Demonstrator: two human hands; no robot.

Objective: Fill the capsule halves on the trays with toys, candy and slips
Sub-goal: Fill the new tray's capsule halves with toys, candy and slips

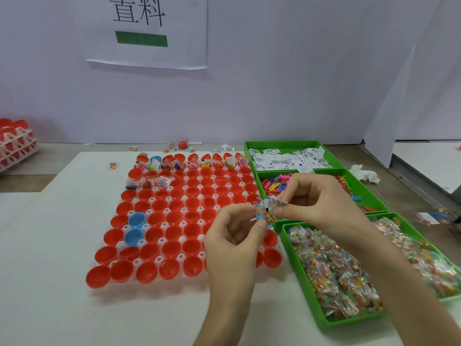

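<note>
Filled: far row of capsule halves (179, 158), few more far-left.
Empty: the rest.
Hands: left hand (234, 237), right hand (318, 203) pinch one slip (275, 203).

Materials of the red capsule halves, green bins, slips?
Red capsule halves: likely thin moulded plastic, glossy, with highlights on rims. Green bins: rigid plastic, smooth sheen on walls. White slips: apparently paper, matte, printed, some creased.

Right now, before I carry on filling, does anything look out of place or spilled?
Yes. Two blue halves sit among the red ones near the tray's left side, the upper one tilted. A candy packet lies loose left of the tray, and a red capsule piece and a few packets lie behind it.
</note>
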